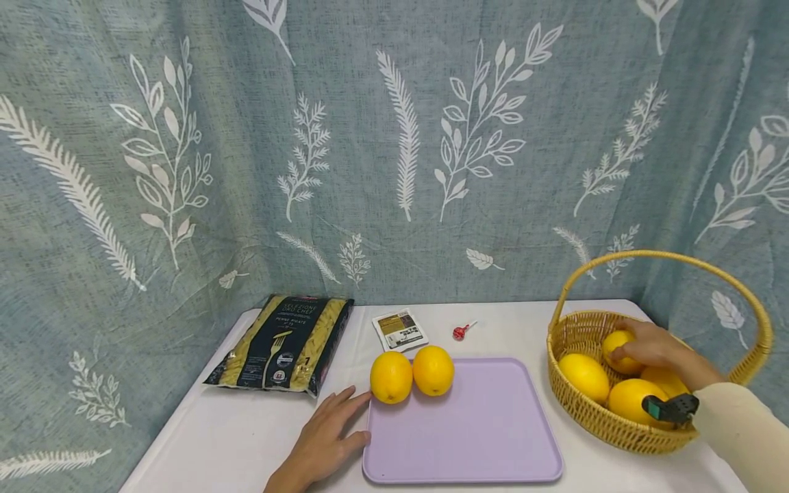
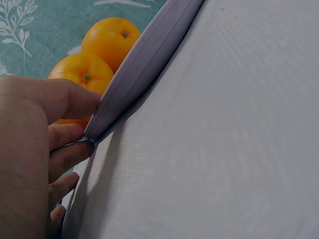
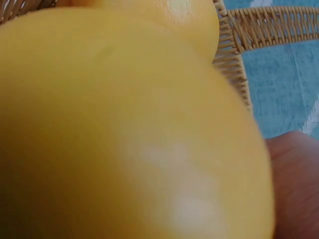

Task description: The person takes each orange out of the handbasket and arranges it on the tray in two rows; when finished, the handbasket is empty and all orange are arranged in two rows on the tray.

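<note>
My right hand (image 1: 647, 346) reaches into the wicker basket (image 1: 622, 428), its fingers curled round an orange (image 1: 618, 349). Several other yellow-orange fruits (image 1: 582, 378) lie around it in the basket. In the right wrist view, one large smooth fruit (image 3: 134, 124) fills most of the picture and hides the fingers. My left hand (image 1: 327, 435) lies at the left edge of the lilac tray (image 1: 462, 438), fingers spread and thumb touching the rim. Two oranges (image 1: 391, 377) sit side by side at the tray's back left corner, close to the left fingertips.
A bag of penne pasta (image 1: 280, 346) lies at the back left of the white table. Behind the tray are a small flat packet (image 1: 399, 330) and a red lollipop (image 1: 459, 333). The basket's tall handle (image 1: 672, 255) arches over the right arm. A patterned curtain (image 1: 394, 171) hangs behind.
</note>
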Demonstrator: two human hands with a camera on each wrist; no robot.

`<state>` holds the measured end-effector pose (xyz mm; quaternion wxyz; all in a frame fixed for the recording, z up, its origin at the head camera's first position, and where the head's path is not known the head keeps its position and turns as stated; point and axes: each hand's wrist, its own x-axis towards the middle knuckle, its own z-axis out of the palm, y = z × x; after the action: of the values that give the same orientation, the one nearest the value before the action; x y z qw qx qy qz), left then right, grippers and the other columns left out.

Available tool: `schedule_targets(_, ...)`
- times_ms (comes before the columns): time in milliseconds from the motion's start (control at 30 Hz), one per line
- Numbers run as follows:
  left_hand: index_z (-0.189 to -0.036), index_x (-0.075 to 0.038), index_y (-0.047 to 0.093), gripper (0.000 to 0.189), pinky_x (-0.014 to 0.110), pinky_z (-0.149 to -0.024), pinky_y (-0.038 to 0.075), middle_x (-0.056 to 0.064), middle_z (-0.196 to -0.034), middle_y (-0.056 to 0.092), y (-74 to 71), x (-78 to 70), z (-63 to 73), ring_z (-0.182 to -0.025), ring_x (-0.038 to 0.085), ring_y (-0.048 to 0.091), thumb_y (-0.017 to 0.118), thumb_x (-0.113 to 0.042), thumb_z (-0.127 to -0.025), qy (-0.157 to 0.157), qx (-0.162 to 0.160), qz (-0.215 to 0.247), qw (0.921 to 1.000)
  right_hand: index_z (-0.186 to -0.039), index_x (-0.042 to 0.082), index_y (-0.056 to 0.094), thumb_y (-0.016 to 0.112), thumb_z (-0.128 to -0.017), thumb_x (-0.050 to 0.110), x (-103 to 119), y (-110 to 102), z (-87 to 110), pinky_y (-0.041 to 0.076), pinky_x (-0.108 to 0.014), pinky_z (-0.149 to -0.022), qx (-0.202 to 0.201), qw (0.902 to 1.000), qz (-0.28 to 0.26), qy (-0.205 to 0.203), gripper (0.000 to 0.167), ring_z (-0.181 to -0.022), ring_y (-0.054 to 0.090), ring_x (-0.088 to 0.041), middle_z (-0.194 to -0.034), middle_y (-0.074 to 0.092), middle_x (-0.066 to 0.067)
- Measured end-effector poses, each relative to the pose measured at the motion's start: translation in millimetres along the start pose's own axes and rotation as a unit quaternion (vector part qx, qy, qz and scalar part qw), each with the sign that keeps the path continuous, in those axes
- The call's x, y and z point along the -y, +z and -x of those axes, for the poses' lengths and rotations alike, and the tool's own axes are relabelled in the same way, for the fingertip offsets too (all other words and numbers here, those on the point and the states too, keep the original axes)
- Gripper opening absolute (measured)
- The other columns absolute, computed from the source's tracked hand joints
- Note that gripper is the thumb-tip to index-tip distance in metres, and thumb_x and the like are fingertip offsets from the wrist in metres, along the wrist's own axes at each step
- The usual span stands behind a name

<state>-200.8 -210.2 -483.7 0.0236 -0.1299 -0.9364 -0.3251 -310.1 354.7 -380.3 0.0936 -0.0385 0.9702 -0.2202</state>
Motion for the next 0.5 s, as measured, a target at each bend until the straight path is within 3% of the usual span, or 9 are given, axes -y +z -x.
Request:
schedule_targets(267, -0.143, -0.017, 0.059, 0.059, 0.065, -0.122, 0.021, 0.013, -0.153, 0.050, 0.0, 0.7, -0.7, -0.146, 0.039, 0.036, 0.066, -0.029, -0.086, -0.003, 0.000, -0.008, 1.0000, -0.148, -0.017, 0.026, 0.075, -0.083, 0.017, 0.0, 1.3, 4.5, 0.052, -0.041, -0.075, 0.017, 0.9996, -0.019, -0.015, 0.088, -0.093, 0.054, -0.035, -0.120, 0.052, -0.035)
schedule_targets(500, -0.143, -0.016, 0.059, 0.059, 0.062, -0.123, 0.021, 0.012, -0.152, 0.051, 0.7, 0.3, -0.9, -0.146, 0.038, 0.037, 0.067, -0.029, -0.086, 0.001, 0.000, -0.006, 1.0000, -0.147, -0.017, 0.029, 0.076, -0.081, 0.019, 0.0, 5.3, 5.9, 0.053, -0.040, -0.071, 0.008, 0.9999, -0.002, -0.014, 0.089, -0.089, 0.054, -0.034, -0.120, 0.052, -0.035)
